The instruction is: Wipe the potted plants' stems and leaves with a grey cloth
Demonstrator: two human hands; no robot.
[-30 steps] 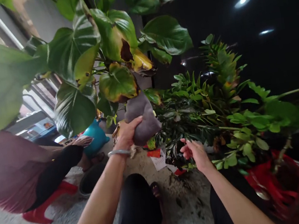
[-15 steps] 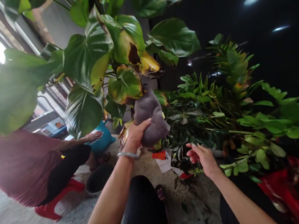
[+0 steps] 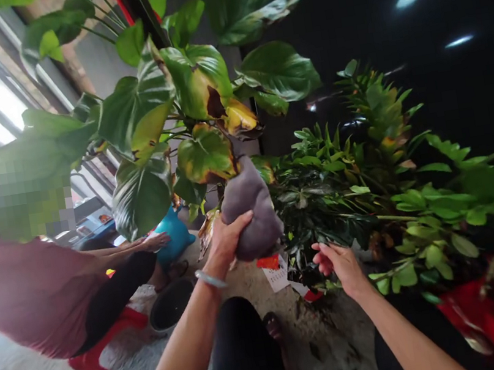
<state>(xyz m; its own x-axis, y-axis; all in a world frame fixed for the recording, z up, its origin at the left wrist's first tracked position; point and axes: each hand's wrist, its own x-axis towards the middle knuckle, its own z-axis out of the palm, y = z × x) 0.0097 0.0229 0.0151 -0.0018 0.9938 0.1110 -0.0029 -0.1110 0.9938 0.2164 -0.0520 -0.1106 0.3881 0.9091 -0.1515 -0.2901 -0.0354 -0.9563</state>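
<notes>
My left hand [image 3: 229, 237] is closed round a soft, puffy grey-purple stuffed piece [image 3: 251, 215], with the thumb pressed into its front. What the piece represents I cannot make out. To the right of it and a little lower, apart from it, is my right hand [image 3: 340, 264]. Its fingers are curled in, thumb and forefinger together as in a pinch; anything between them is too small to see. Large heart-shaped leaves [image 3: 205, 154], some yellowed and browned, hang just above the stuffed piece.
At left a person in a pink shirt [image 3: 26, 292] sits on a red plastic stool [image 3: 90, 350], hands by a blue stuffed piece [image 3: 173, 236]. A black basin [image 3: 172, 304] stands on the floor. Leafy potted plants [image 3: 398, 199] and a red bag [image 3: 483, 310] crowd the right.
The view has shifted slightly, so the leaves and the person sit lower in it. My left hand keeps its hold on the stuffed piece; my right hand stays curled, almost in the same spot.
</notes>
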